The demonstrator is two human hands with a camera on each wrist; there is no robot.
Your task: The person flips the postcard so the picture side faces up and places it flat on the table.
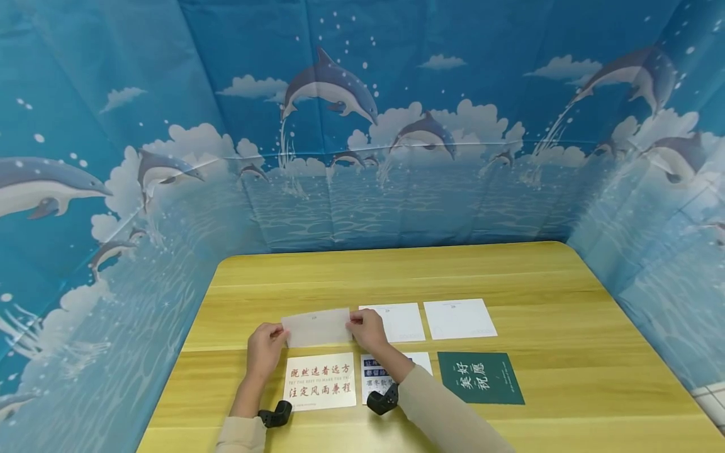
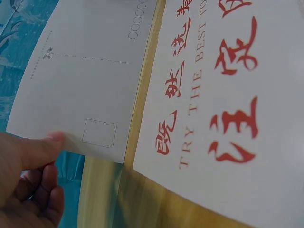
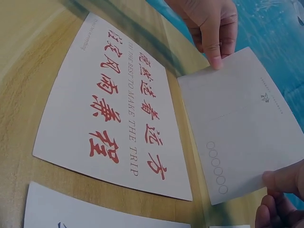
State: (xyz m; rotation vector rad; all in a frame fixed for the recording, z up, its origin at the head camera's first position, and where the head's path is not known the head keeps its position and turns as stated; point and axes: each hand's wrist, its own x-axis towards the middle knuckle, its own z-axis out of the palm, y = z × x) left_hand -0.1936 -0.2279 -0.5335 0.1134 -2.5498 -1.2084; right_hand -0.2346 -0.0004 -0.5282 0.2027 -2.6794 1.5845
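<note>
A white postcard (image 1: 317, 329), blank side with a stamp box and postcode circles toward me, is held by both hands at its two short ends. My left hand (image 1: 265, 350) pinches its left end between thumb and fingers; in the left wrist view the thumb (image 2: 42, 148) lies on the card's face. My right hand (image 1: 370, 331) pinches the right end, as the right wrist view also shows at the thumb (image 3: 280, 179). The card is tilted up, its lower edge close to the table. Just below it lies a cream postcard with red lettering (image 1: 320, 382).
On the wooden table (image 1: 566, 314), two white postcards lie blank side up: one (image 1: 404, 322) partly behind the right hand, another (image 1: 460, 318) farther right. Below them are a blue-and-white card (image 1: 420, 360), partly covered by the right arm, and a green card (image 1: 481, 378). A dolphin-print curtain (image 1: 351, 189) surrounds the table.
</note>
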